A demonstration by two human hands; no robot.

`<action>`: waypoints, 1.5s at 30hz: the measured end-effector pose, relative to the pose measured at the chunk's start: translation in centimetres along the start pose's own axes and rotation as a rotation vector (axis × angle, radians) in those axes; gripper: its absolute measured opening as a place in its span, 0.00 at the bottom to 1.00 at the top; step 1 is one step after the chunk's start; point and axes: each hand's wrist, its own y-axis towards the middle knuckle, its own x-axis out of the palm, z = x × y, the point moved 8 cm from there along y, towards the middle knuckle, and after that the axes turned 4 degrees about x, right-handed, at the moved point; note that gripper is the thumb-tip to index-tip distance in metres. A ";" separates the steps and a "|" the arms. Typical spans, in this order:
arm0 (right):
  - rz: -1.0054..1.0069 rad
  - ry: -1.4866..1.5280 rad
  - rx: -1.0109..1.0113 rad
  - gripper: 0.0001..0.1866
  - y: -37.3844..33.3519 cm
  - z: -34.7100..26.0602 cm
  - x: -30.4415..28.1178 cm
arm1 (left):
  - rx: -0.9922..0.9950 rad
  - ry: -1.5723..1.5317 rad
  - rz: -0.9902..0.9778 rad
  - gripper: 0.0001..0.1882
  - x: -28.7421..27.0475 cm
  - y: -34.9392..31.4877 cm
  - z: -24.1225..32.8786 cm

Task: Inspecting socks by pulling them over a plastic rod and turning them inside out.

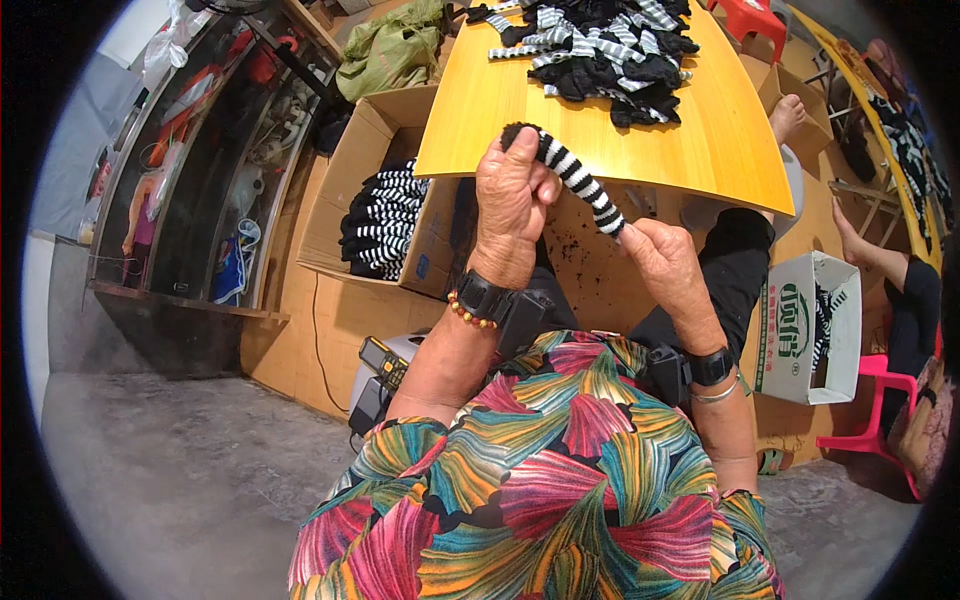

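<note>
A narrow black-and-white striped knitted piece (580, 182) is stretched between my two hands, just off the table's near edge. My left hand (508, 200) grips its dark upper end, thumb pressed on the knit. My right hand (662, 262) pinches the lower end between thumb and fingers. Whether the piece is a sock or part of a glove cannot be told. Beyond my hands, a loose heap of black, grey and white striped knitwear (610, 60) lies on the yellow table (475, 110).
On the left, a cardboard box (330, 225) holds stacked striped knitwear (385, 225); behind it is a green sack (390, 50). A white carton (790, 335) with striped pieces stands at the right, beside a pink stool (870, 400). Other people's bare feet and legs show on the right.
</note>
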 end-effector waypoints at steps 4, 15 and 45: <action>-0.054 -0.014 0.066 0.19 -0.1 1.1 -0.1 | 0.134 0.090 -0.003 0.07 0.0 0.1 1.3; -0.032 0.021 0.057 0.19 -0.2 0.2 0.2 | 0.193 0.064 0.044 0.06 -0.2 -0.6 0.9; 0.019 0.097 0.053 0.19 0.2 0.7 1.8 | 0.092 0.054 0.192 0.06 -0.6 -1.2 -0.2</action>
